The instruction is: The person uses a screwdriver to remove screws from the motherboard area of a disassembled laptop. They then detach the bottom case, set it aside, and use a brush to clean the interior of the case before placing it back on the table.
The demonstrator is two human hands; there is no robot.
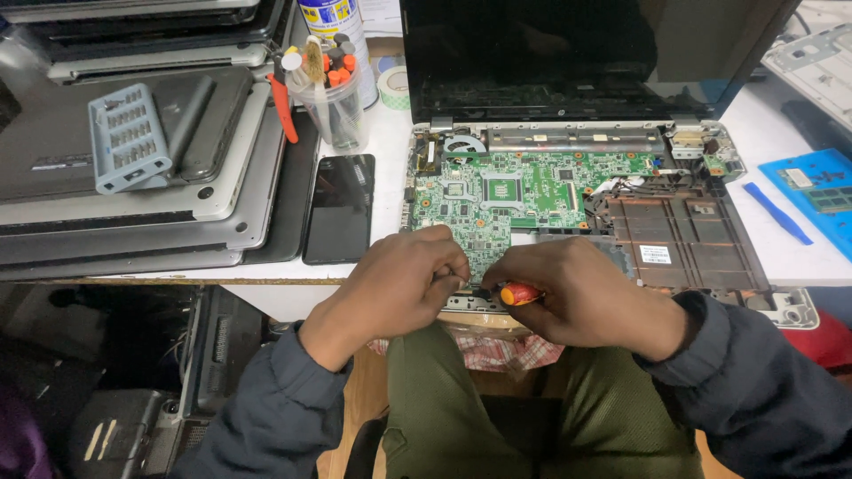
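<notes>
Opened laptop (577, 204) sits at the bench's front edge, green motherboard (506, 191) exposed, screen upright behind. Stacked closed laptops (133, 177) fill the left end with a grey bit case (129, 137) on top; a black phone (340, 208) and a clear tool cup (335, 98) lie between. Left hand (399, 279) curled, fingertips pinching at the board's front edge; exactly what it pinches, cannot tell. Right hand (581, 297) grips an orange-handled screwdriver (517, 294), tip hidden. Best kept vertical, light pressure, board steadied. Blue pry tool (777, 213) lies at the right end.
</notes>
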